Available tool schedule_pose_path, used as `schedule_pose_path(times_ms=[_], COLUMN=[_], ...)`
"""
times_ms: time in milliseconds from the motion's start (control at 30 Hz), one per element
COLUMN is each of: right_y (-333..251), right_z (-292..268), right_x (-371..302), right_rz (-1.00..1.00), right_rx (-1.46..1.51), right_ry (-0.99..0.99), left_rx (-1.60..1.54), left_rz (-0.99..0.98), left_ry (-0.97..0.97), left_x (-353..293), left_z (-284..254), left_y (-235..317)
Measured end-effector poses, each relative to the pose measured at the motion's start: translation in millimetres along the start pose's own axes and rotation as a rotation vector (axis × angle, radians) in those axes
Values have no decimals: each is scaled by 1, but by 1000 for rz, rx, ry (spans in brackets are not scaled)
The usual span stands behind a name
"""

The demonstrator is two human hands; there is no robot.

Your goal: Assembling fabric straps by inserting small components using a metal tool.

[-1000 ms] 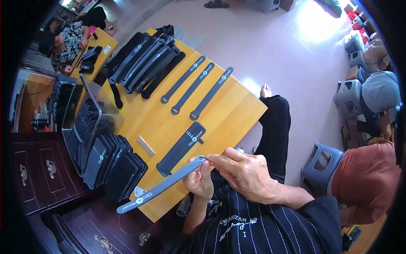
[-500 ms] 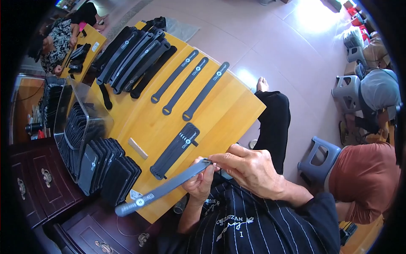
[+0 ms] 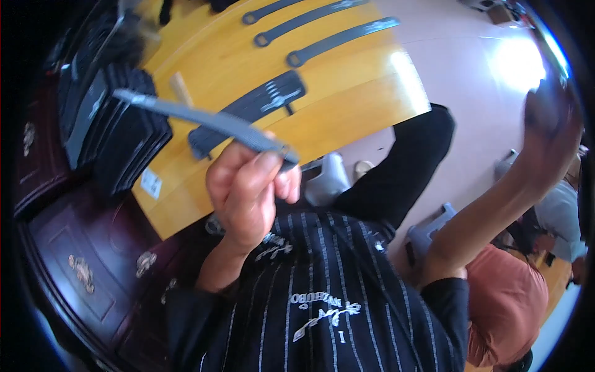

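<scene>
My left hand [image 3: 245,192] pinches one end of a long grey strap [image 3: 198,118] between thumb and fingers. The strap's free end points up and to the left, over the table. My right hand [image 3: 551,130] is raised far out to the right, away from the strap; motion smears its fingers. Behind the held strap lies a flat bundle of dark straps [image 3: 288,87] with a narrow band round it. Three single grey straps with slotted ends lie side by side beyond it, the nearest one [image 3: 341,42] closest to the bundle.
The wooden table [image 3: 372,93] ends just ahead of my lap. Dark flat bundles [image 3: 133,136] are stacked at its left, beside a small light strip [image 3: 181,88]. Dark wood drawers [image 3: 102,248] stand at lower left. At right sits a person in a rust-coloured top [image 3: 505,304].
My right hand has left the strap's end and swung far out to the right. My left hand keeps the strap, whose free end has swung upward. The whole view has shifted and turned.
</scene>
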State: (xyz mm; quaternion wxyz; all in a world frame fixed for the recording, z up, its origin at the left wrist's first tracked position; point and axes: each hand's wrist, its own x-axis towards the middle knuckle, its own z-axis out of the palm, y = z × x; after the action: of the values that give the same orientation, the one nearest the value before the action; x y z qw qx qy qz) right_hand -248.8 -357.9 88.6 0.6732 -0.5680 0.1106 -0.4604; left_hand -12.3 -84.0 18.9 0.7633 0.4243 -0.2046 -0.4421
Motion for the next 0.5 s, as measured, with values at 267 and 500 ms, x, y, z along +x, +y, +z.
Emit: schedule_pose_path(times_ms=[267,500], right_y=[66,78], right_z=[153,169], right_x=[-75,-100], right_rz=[285,248], right_rx=[-555,-284], right_ry=[-287,-137], left_rx=[116,174], left_rz=[-20,-61], left_ry=[153,-82], left_x=[-21,-24], left_z=[13,21], left_y=[-1,10])
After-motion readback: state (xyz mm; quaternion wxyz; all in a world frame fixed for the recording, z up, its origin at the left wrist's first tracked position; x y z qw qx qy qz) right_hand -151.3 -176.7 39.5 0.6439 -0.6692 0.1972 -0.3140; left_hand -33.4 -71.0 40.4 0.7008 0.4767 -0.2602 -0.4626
